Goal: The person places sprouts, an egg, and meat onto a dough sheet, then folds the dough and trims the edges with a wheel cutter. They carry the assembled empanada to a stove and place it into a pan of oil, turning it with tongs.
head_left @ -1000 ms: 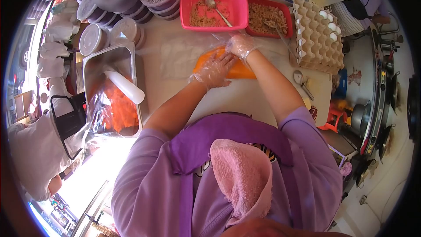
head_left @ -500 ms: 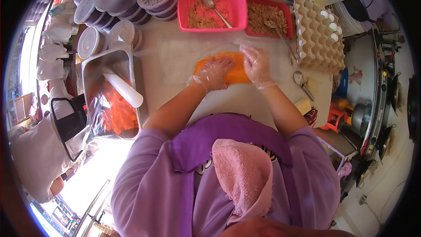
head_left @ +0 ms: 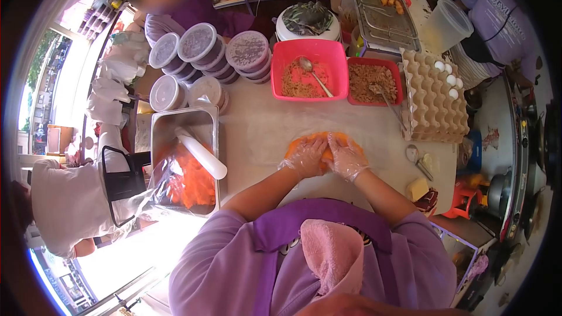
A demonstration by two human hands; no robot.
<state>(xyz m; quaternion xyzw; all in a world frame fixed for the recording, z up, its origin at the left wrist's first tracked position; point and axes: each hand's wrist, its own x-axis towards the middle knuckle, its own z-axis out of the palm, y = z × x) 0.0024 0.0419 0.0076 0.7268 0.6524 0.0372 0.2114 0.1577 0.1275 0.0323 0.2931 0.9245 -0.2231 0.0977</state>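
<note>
Flattened orange dough (head_left: 323, 139) lies on the pale work surface in front of me. My left hand (head_left: 306, 156), in a clear plastic glove, lies with spread fingers on its left part. On its right part rests my right hand (head_left: 347, 157), gloved too, fingers spread and its edge beside my left hand. Beyond the dough stand a pink tub (head_left: 284, 52) with noodle-like food and a spoon, and a smaller red tub (head_left: 357, 63) of brown crumbly filling with a spoon.
At left is a metal tray (head_left: 216, 118) with orange dough, plastic and a white roll (head_left: 202, 153). Lidded round tubs (head_left: 247, 51) stand behind it. An egg carton (head_left: 433, 99) and a spoon (head_left: 418, 161) lie at right. Other people stand behind and at both sides.
My right hand has come down from above the dough's right edge onto it, close to my left hand. The view has tilted up, so more of the room and a person behind the tubs show.
</note>
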